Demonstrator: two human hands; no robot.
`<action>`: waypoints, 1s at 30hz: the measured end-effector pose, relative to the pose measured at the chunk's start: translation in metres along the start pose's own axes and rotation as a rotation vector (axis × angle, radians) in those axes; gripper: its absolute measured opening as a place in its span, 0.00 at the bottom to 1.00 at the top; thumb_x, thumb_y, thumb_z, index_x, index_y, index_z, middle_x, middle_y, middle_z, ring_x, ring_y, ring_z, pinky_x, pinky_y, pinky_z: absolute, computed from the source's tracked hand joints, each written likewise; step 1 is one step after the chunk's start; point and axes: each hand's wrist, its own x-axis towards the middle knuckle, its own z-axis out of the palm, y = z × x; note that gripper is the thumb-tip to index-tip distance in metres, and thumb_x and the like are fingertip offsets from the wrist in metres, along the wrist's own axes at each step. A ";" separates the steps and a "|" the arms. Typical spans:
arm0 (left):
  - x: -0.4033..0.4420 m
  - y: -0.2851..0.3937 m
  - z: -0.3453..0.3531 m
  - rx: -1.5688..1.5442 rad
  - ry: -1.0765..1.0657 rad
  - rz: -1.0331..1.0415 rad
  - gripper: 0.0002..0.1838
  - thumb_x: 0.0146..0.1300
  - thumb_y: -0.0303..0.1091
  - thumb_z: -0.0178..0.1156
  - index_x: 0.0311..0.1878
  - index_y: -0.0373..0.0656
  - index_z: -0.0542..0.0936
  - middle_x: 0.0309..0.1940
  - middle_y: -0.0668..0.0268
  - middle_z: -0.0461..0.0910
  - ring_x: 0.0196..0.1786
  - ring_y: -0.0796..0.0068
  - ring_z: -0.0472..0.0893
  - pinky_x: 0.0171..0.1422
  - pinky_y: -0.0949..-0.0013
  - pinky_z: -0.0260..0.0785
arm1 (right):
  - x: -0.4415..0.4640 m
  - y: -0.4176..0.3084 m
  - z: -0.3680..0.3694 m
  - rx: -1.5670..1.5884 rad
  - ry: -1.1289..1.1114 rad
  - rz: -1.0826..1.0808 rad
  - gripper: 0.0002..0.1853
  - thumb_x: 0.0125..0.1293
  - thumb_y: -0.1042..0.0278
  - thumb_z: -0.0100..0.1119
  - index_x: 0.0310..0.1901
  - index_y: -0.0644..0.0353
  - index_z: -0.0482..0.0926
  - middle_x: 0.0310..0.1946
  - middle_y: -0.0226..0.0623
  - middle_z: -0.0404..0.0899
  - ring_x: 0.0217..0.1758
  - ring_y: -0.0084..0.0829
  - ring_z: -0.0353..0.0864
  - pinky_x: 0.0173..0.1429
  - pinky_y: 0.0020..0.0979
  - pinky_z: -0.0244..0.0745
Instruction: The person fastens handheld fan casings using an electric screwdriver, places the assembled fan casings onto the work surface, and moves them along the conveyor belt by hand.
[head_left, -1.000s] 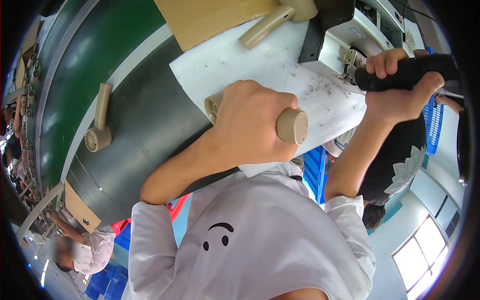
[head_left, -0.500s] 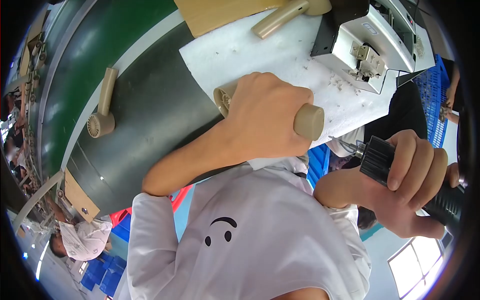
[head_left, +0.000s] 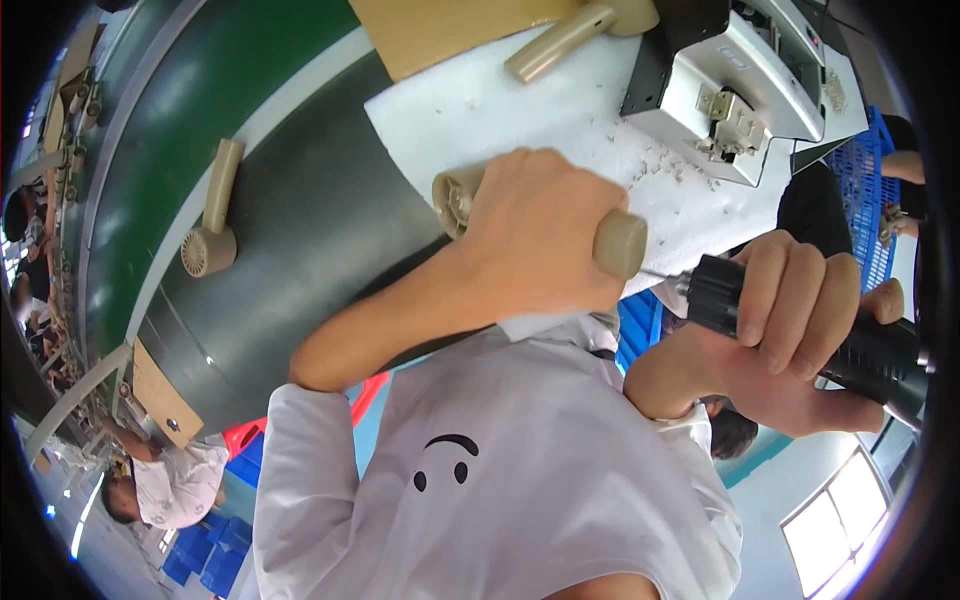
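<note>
My left hand (head_left: 545,235) is closed around a beige hair dryer (head_left: 621,245) that lies across the white mat. One rounded end sticks out to the right of my fist, and the round open end with ribs inside shows on the left. The middle is hidden under my fingers. My right hand (head_left: 790,340) grips a black electric screwdriver (head_left: 716,294). Its thin bit points left and reaches the edge of the rounded end; whether it touches is too small to tell.
Another beige hair dryer (head_left: 208,250) lies on the dark belt at left. A further beige piece (head_left: 560,42) rests near cardboard (head_left: 450,35). A silver-black machine (head_left: 725,90) stands top right, small screws (head_left: 665,165) scattered beside it. A blue basket (head_left: 865,205) and other people are beyond.
My right hand has moved left and slightly up with the screwdriver, bringing the bit to the hair dryer's rounded end. My left hand has barely moved and keeps its hold.
</note>
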 end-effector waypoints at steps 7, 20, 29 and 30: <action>-0.041 -0.035 -0.061 0.493 0.234 -0.500 0.09 0.51 0.35 0.63 0.33 0.39 0.82 0.23 0.52 0.80 0.30 0.48 0.82 0.36 0.55 0.75 | 0.010 -0.021 -0.059 -0.127 0.146 -0.010 0.31 0.67 0.34 0.47 0.57 0.55 0.68 0.22 0.25 0.63 0.22 0.19 0.61 0.31 0.25 0.60; -0.179 -0.211 -0.202 1.540 0.272 -0.762 0.20 0.70 0.44 0.47 0.61 0.47 0.72 0.62 0.48 0.66 0.60 0.49 0.72 0.55 0.46 0.71 | -0.006 -0.017 -0.063 -0.400 0.427 0.066 0.34 0.65 0.28 0.43 0.50 0.56 0.56 0.15 0.33 0.64 0.13 0.26 0.64 0.20 0.29 0.65; -0.029 -0.095 -0.090 0.663 0.546 -0.193 0.19 0.61 0.35 0.62 0.53 0.35 0.77 0.49 0.46 0.76 0.54 0.45 0.74 0.63 0.51 0.64 | -0.008 -0.006 -0.067 -0.268 0.370 -0.171 0.33 0.68 0.29 0.38 0.52 0.55 0.60 0.16 0.30 0.60 0.15 0.25 0.61 0.19 0.31 0.63; -0.012 -0.083 -0.068 0.662 0.454 -0.079 0.20 0.58 0.36 0.65 0.51 0.35 0.78 0.49 0.48 0.76 0.54 0.47 0.75 0.62 0.52 0.65 | -0.007 -0.005 -0.064 -0.215 0.357 -0.200 0.34 0.68 0.28 0.38 0.54 0.55 0.61 0.17 0.30 0.60 0.16 0.24 0.60 0.20 0.31 0.62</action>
